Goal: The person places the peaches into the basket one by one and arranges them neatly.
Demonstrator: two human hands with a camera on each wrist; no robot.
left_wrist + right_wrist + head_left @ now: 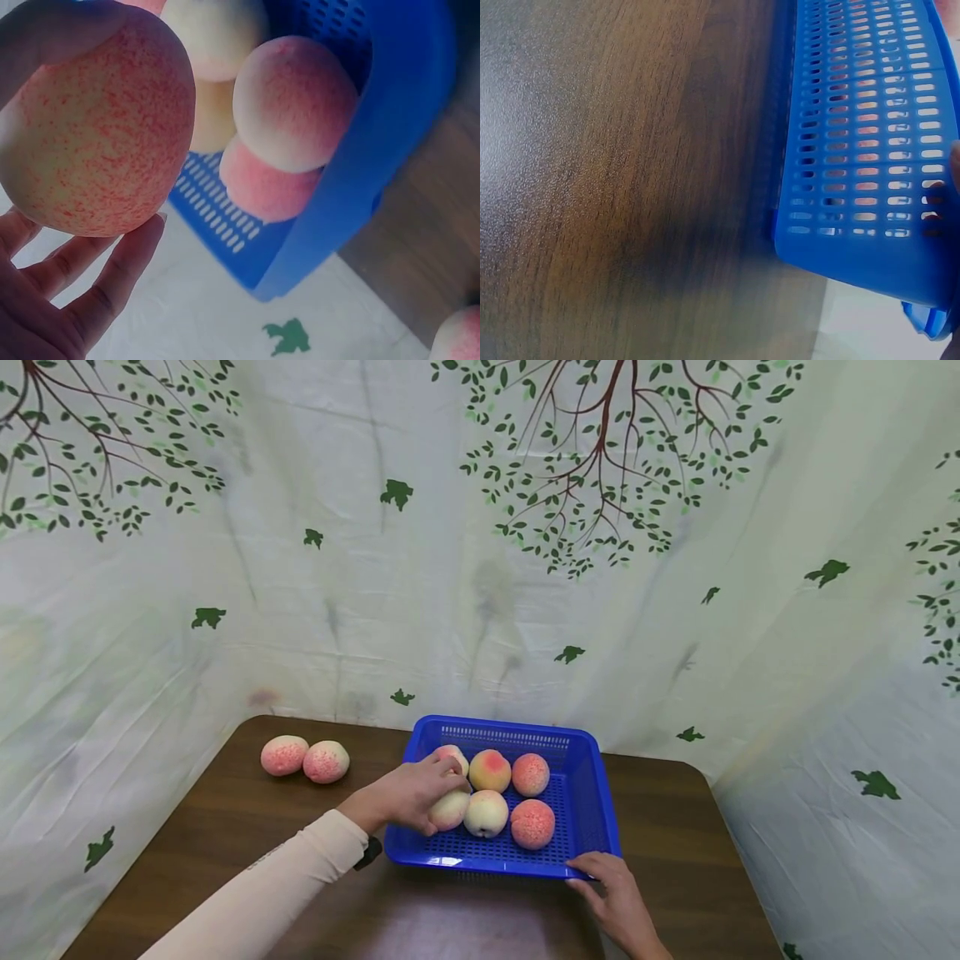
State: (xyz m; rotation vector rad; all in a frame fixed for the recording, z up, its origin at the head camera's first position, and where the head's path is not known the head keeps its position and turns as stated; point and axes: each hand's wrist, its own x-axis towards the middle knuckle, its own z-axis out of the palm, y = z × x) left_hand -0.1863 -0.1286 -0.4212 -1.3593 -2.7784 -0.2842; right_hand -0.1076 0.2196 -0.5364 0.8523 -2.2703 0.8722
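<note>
My left hand (412, 792) reaches over the left side of the blue plastic basket (606, 802). In the left wrist view it holds a red-speckled peach (112, 142), thumb on top and fingertips underneath. Several other peaches lie in the basket, among them a yellow one with a red blush (490, 770), a pale one (486, 815) and a reddish one (532, 824). My right hand (618, 897) grips the basket's rim at the near right corner. Only a sliver of that hand shows in the right wrist view, beside the slotted basket wall (870, 259).
Two pink peaches, one farther left (284, 755) and one beside it (326, 762), sit on the brown wooden table (225, 827) left of the basket. Behind and around the table hangs a pale cloth (465, 635) printed with branches and leaves.
</note>
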